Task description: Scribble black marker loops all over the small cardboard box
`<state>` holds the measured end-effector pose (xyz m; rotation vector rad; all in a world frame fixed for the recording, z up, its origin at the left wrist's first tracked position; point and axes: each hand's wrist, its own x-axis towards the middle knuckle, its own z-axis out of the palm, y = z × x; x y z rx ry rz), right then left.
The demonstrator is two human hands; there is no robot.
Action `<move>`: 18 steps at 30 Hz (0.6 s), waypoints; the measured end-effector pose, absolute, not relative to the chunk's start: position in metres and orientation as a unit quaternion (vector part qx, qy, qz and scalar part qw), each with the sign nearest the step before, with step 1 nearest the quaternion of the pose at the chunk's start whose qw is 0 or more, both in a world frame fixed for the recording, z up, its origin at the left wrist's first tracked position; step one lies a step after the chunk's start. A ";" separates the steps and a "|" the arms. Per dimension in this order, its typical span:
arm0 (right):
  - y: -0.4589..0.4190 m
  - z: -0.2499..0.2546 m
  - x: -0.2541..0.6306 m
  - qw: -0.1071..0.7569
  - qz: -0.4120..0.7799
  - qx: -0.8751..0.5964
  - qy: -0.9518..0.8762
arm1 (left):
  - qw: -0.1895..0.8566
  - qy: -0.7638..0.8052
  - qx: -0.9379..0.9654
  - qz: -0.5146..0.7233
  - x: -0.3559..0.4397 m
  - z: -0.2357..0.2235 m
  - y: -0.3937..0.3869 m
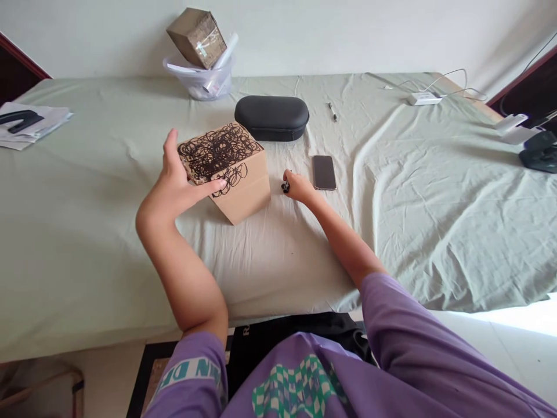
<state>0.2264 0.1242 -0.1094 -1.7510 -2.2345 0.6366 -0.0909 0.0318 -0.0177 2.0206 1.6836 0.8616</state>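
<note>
Two bare hands are in our view, both busy over the green cloth (304, 255). With our left hand (174, 180) we grasp the left end of a cardboard box (246, 194), thumb laid across its near side and fingers spread up toward its far left corner. Our right hand (298, 187) is curled around a small dark item (285, 187), mostly hidden by the fingers, just right of the box and apart from it. We see looping black scribbles over the box's top and spilling onto its near side; whether its base rests fully on the cloth we cannot tell.

Just right of our right hand lies a phone (325, 172), dark screen up. Behind the box sits a black zip case (272, 116), with a slim pen (332, 112) to its right. Farther off, near the wall, we see a clear tub (198, 81) bearing a taped carton (198, 38). At far left, a black stapler (21, 120) lies on papers (52, 123); at far right is a white power strip (424, 98).
</note>
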 end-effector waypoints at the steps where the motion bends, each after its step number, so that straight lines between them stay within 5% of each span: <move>1: 0.125 -0.110 0.226 0.121 0.218 -0.593 -0.765 | 0.205 0.592 0.714 0.313 -0.088 -0.018 0.033; 3: 0.127 -0.104 0.229 0.179 0.216 -0.570 -0.772 | 0.259 0.578 0.701 0.328 -0.084 -0.019 0.037; 6: 0.125 -0.081 0.239 0.399 0.204 -0.475 -0.757 | 0.306 0.552 0.703 0.329 -0.079 -0.022 0.045; 9: 0.104 -0.054 0.241 0.551 0.169 -0.365 -0.732 | 0.235 0.561 0.721 0.332 -0.068 -0.017 0.043; 14: 0.053 -0.025 0.220 0.548 0.051 -0.252 -0.796 | 0.066 0.453 0.730 0.507 -0.022 0.013 0.012; 18: 0.037 -0.019 0.209 0.562 -0.017 -0.143 -0.814 | 0.138 0.381 0.747 0.528 0.002 0.018 0.000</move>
